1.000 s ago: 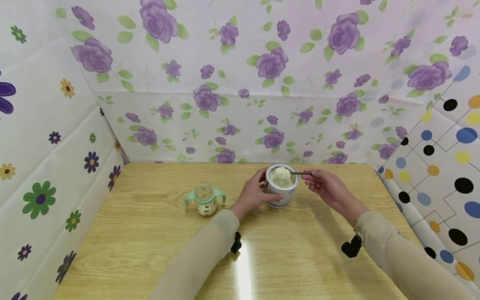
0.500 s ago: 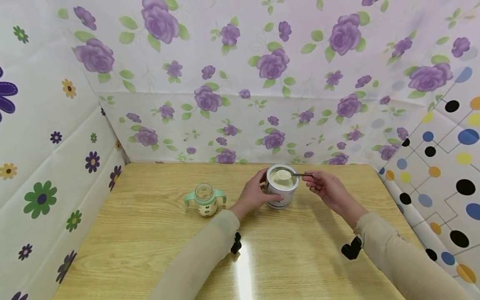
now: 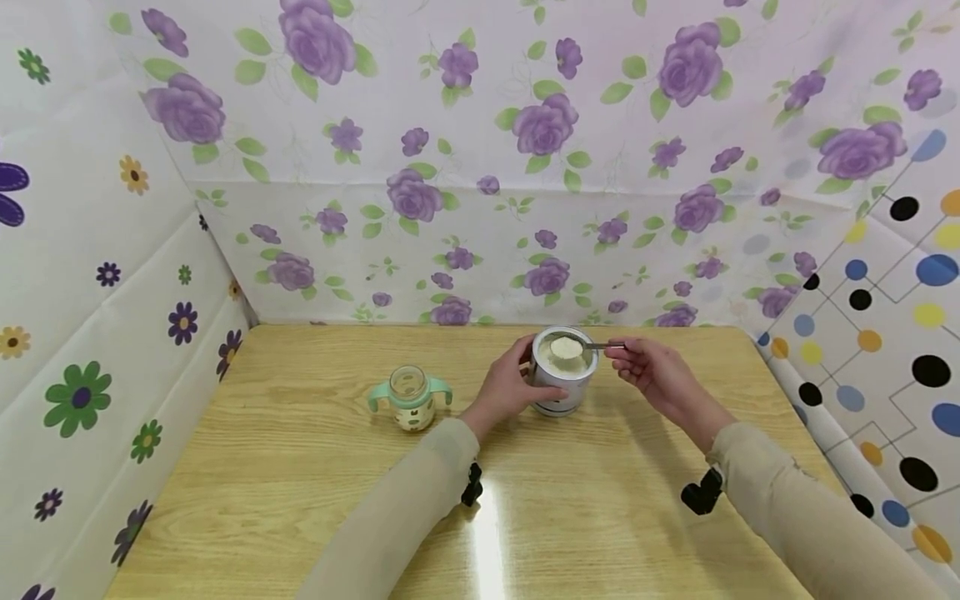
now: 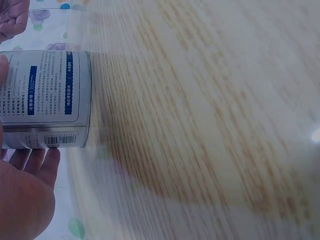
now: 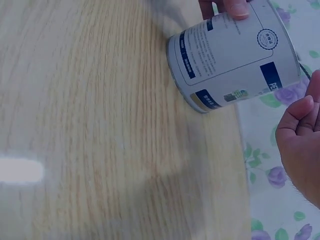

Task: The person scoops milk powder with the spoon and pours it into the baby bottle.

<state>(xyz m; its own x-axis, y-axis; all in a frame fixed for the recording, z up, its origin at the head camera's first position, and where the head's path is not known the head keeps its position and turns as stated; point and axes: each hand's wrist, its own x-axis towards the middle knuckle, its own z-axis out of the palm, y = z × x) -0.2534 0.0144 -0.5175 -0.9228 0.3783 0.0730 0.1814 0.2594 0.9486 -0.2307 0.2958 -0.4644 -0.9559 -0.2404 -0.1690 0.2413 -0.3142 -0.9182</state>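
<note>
A white tin of pale powder stands open on the wooden table, near the back. My left hand grips the tin's left side; its fingers curl round the printed wall. My right hand pinches the handle of a metal spoon, whose bowl is heaped with powder just above the tin's mouth. The right wrist view shows the tin from the side and my curled right fingers.
A small baby bottle with mint-green handles stands open left of the tin. Floral sheets wall the table at the back and left, a dotted sheet at the right. Bare wood lies in front.
The heaped spoon has stayed over the tin's mouth, dropping slightly and levelling. The left hand has kept its hold on the tin.
</note>
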